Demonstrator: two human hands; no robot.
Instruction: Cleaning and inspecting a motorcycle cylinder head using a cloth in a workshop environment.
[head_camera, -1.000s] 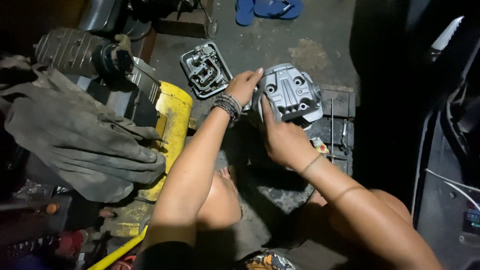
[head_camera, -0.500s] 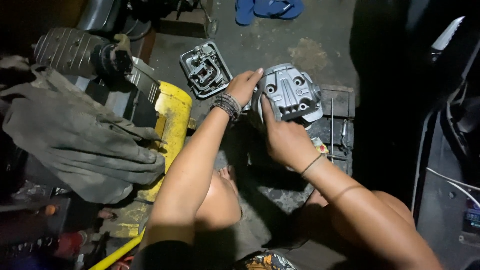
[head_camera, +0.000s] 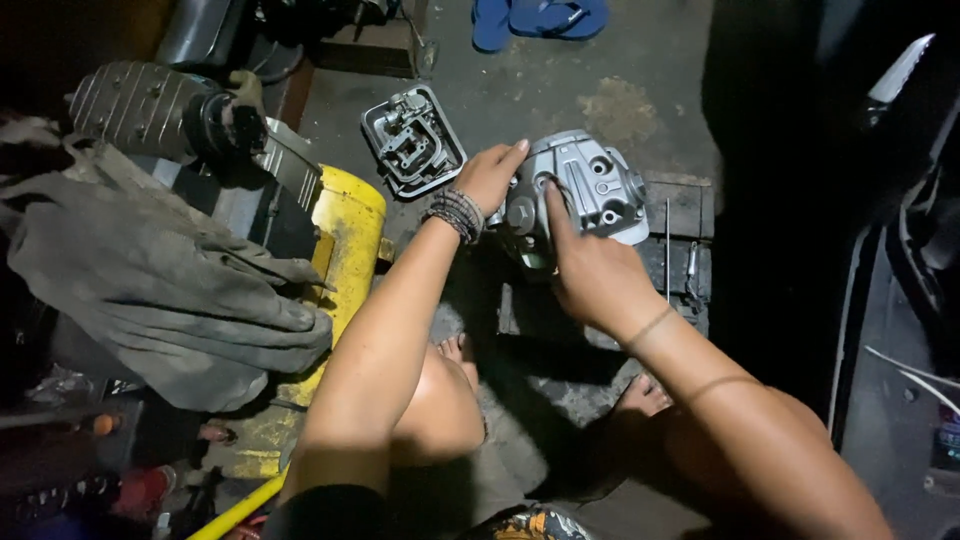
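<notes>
A grey metal engine cylinder head (head_camera: 590, 190) rests on dark wooden blocks (head_camera: 680, 240) on the floor in front of me. My left hand (head_camera: 490, 175), with a beaded bracelet at the wrist, grips its left edge. My right hand (head_camera: 585, 270) holds its near side, fingers curled onto the casting by a round port. A second grey engine cover (head_camera: 412, 140) with ribs and fittings lies on the concrete just left of my left hand.
A yellow metal housing (head_camera: 340, 250) and a ribbed grey cylinder (head_camera: 140, 115) sit at left, with a dirty grey cloth (head_camera: 160, 290) draped over them. Blue sandals (head_camera: 540, 18) lie at the top. My bare feet (head_camera: 640, 395) rest near the blocks. A dark vehicle body (head_camera: 900, 280) fills the right.
</notes>
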